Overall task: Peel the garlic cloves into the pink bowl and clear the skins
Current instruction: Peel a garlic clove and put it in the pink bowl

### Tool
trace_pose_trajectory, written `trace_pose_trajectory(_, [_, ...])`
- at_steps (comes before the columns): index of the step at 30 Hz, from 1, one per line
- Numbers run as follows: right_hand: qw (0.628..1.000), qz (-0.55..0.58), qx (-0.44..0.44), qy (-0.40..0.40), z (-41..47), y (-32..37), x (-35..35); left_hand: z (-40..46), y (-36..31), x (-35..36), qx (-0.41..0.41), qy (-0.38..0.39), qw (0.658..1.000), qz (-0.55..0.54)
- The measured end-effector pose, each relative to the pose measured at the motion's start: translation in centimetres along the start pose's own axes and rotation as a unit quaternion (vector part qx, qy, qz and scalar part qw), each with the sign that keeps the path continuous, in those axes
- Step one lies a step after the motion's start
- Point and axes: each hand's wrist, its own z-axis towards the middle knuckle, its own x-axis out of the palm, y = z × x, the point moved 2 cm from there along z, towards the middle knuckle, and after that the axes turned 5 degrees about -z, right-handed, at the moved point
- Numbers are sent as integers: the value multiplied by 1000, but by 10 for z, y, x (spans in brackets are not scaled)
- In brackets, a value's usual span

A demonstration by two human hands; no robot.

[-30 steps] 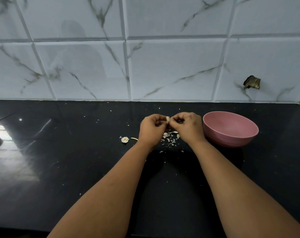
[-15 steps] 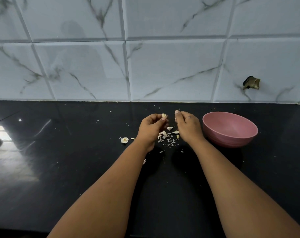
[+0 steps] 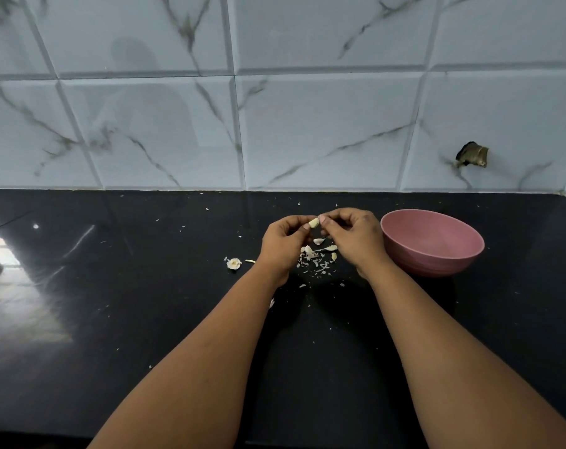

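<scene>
My left hand (image 3: 283, 243) pinches a pale garlic clove (image 3: 313, 223) between thumb and fingertips, held above the black counter. My right hand (image 3: 356, 236) has its fingers curled, and its fingertips touch the clove's right end. Below the hands lies a small heap of white garlic skins (image 3: 317, 256). The pink bowl (image 3: 432, 244) stands on the counter just right of my right hand; what its inside shows looks bare.
A garlic root end (image 3: 234, 263) and a thin skin sliver lie left of my left wrist. Tiny skin flecks are scattered over the black counter (image 3: 145, 319). A tiled wall rises behind, with a metal stub (image 3: 472, 154) at the right.
The hands parted half a second ago, the clove staying in my left hand. Now my right hand has come back and touches the clove again.
</scene>
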Motion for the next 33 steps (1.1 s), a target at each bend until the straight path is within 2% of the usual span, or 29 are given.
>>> trace_pose_trajectory(17, [995, -92, -28, 25, -1, 0, 0, -2, -5, -3, 26, -7, 995, 91])
trace_pose_trajectory(27, [990, -130, -59, -6, -1, 0, 1, -2, -2, -1, 26, -4, 996, 85])
trace_pose_trajectory(33, [992, -119, -42, -16, 2, -1, 2, -3, 0, 2, 6, 8, 999, 33])
